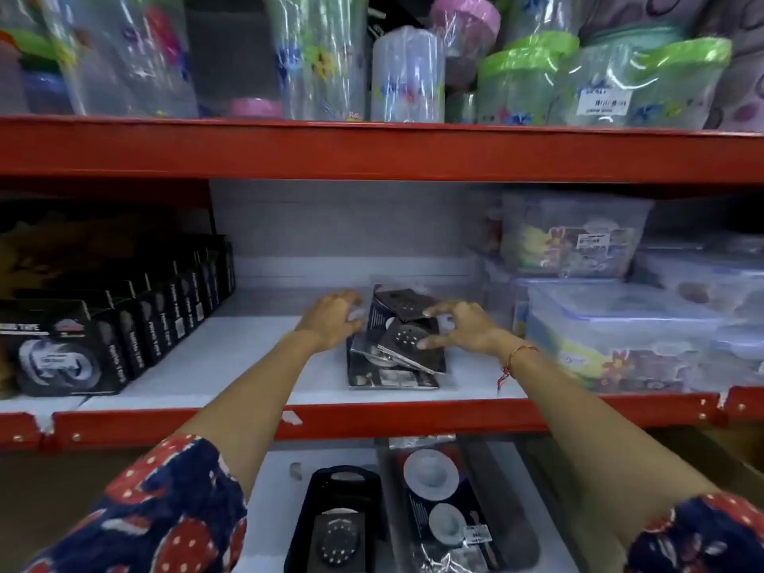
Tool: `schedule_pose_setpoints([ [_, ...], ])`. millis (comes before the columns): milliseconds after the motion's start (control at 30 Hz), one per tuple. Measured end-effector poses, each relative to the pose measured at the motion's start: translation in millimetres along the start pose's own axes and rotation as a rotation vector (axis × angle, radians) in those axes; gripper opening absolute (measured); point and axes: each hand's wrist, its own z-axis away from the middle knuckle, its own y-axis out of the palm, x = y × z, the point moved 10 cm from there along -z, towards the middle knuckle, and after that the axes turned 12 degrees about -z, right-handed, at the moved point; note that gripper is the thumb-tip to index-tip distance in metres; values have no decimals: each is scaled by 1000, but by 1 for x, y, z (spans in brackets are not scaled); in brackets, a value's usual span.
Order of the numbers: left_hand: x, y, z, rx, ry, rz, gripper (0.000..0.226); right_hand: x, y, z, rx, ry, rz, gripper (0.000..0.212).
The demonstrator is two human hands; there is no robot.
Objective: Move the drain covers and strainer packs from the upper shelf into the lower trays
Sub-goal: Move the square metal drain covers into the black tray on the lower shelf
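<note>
A loose pile of dark drain cover packs lies on the white upper shelf, some packs tilted. My left hand presses curled fingers against the pile's left edge. My right hand spans the top pack from the right, thumb below and fingers above. On the shelf below, a black tray holds a round perforated drain cover. Next to it, a darker tray holds strainer packs with round metal strainers.
Black boxes stand in a row on the left of the upper shelf. Clear lidded plastic containers are stacked at its right. A red shelf beam runs between the two levels. Wrapped bottles and jars fill the top shelf.
</note>
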Motion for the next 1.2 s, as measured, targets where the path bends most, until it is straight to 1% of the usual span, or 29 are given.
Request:
schedule_pose_setpoints([
  [67,1,11,-14,30,-6,75,55,-9,7,-7,70,24,14,86],
  [133,-2,20,-23,60,-21,120,62,-21,13,-10,128,76,28,93],
  [167,-3,23,-28,50,-25,154,65,-24,17,-10,158,84,1,96],
  [233,-9,25,-40,32,-38,209,69,-26,20,-16,207,88,-43,95],
  [333,-19,25,-57,29,-39,285,73,-26,22,-19,260,81,-18,94],
  [400,-22,31,-75,32,-47,286,90,-22,23,-21,298,71,-8,93],
  [433,-24,36,-84,56,-53,256,99,-18,26,-20,318,63,-4,96],
  [467,-28,41,-88,103,-59,210,103,-17,29,-22,335,59,12,102],
  [500,-33,44,-93,143,-52,160,101,-16,31,-23,342,61,38,109],
  [567,-39,47,-99,206,-33,102,86,-21,36,-28,351,54,125,118],
  [600,-40,48,-100,222,-28,101,79,-24,38,-29,354,55,145,117],
  [667,-37,45,-101,226,-20,100,72,-21,36,-27,361,29,143,100],
  [767,-30,39,-98,232,-3,81,79,-13,32,-20,375,30,153,67],
  [800,-28,35,-95,241,0,80,83,-14,31,-20,375,28,158,63],
  [833,-24,32,-92,258,4,89,85,-13,30,-20,376,28,163,63],
  [933,-2,22,-80,320,3,103,74,-7,25,-21,399,22,175,66],
  [967,10,19,-74,332,-7,102,78,-5,21,-21,413,32,180,63],
  [1000,25,15,-67,337,-28,106,88,-3,16,-22,412,46,177,61],
  [1100,71,8,-41,360,-108,170,118,5,-1,-33,362,66,173,55],
  [1133,87,6,-29,371,-132,216,125,15,-1,-40,336,48,162,56],
  [1167,94,7,-20,382,-135,252,129,21,-3,-45,309,38,165,60],
  [1200,104,7,-7,396,-137,258,128,35,4,-50,309,14,156,60],
])
